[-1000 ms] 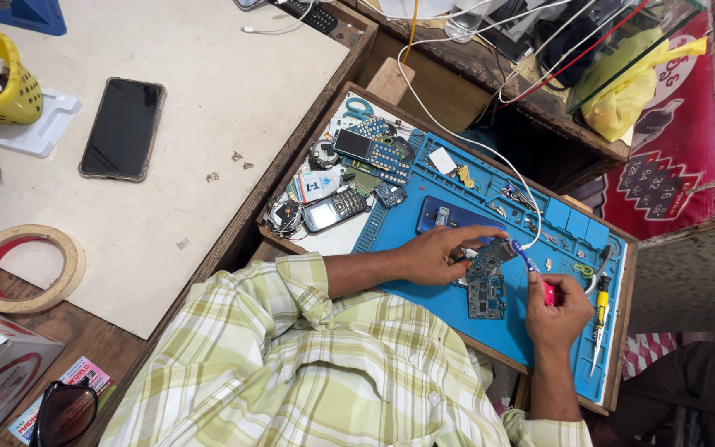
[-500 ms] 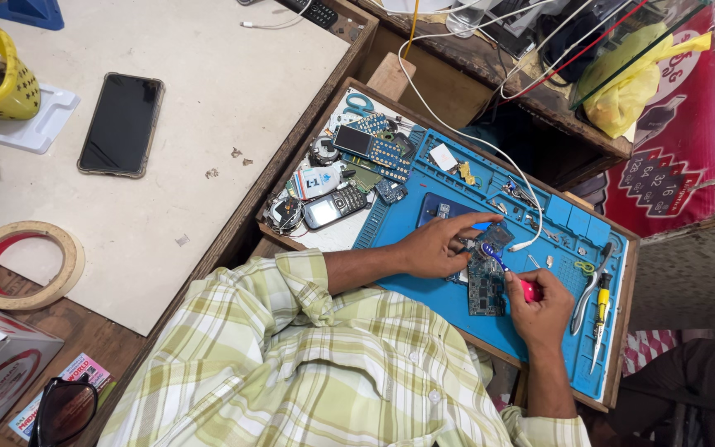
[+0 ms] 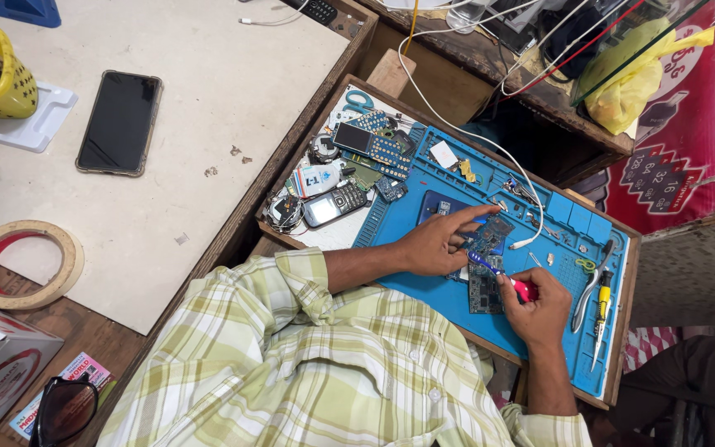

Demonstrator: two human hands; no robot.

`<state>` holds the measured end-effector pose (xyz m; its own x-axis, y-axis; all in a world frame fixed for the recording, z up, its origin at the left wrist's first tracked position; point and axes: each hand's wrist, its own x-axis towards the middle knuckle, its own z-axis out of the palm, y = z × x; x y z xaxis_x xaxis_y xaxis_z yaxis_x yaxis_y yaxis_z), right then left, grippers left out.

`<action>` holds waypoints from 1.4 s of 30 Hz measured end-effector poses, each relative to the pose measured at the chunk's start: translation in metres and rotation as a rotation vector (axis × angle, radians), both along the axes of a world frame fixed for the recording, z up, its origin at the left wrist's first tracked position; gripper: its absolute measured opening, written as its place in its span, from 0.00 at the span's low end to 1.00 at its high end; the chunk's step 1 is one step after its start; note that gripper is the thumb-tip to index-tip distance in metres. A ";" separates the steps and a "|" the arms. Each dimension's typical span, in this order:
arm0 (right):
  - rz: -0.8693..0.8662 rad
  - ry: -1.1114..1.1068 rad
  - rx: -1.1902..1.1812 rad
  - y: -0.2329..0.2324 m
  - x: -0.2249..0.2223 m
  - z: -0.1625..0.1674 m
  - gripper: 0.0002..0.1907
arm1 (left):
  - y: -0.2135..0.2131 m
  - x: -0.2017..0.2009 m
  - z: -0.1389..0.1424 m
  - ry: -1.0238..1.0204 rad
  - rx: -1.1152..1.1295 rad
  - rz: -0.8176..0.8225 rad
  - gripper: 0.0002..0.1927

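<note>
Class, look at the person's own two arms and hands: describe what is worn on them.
Both arms wear a checked shirt in pale green, yellow and white. The left sleeve is rolled up near the elbow, leaving the forearm bare; the right sleeve's cuff sits above the forearm. The left hand and right hand are bare, without gloves.

We find bare room on the blue silicone work mat [image 3: 424,285] below our left hand [image 3: 432,246], and along its near edge beside our right hand [image 3: 539,308]. Towards the far left, a heap of small grey keypad phones and loose parts [image 3: 333,186] blocks the way. A white cable [image 3: 490,145] crosses the mat's top. Pliers and a yellow-handled screwdriver [image 3: 600,310] line the right side.
</note>
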<state>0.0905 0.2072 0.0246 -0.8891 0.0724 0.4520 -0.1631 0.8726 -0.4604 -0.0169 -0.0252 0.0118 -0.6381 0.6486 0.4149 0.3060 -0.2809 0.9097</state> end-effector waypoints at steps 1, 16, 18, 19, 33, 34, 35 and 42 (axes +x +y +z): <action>0.008 0.004 0.007 0.000 0.000 0.000 0.12 | 0.000 0.000 0.000 -0.017 -0.013 -0.001 0.46; 0.016 -0.039 0.004 0.005 0.001 -0.003 0.11 | 0.006 -0.003 -0.007 0.044 -0.066 0.045 0.32; 0.027 -0.034 -0.001 0.007 0.001 -0.003 0.11 | 0.007 -0.003 -0.007 0.040 -0.086 0.057 0.31; 0.033 -0.031 -0.004 0.007 0.000 -0.003 0.10 | 0.006 -0.003 -0.007 0.068 -0.046 0.062 0.31; -0.162 0.056 -0.103 0.024 0.001 -0.014 0.12 | 0.007 -0.002 -0.012 0.166 -0.076 0.012 0.30; -0.192 0.049 -0.119 0.027 0.001 -0.016 0.11 | 0.008 -0.002 -0.013 0.141 -0.096 -0.012 0.31; -0.188 0.071 -0.124 0.030 0.000 -0.018 0.11 | 0.008 -0.002 -0.013 0.120 -0.117 -0.036 0.32; -0.166 0.127 -0.141 0.032 -0.002 -0.023 0.10 | 0.007 -0.001 -0.011 0.040 -0.054 -0.004 0.31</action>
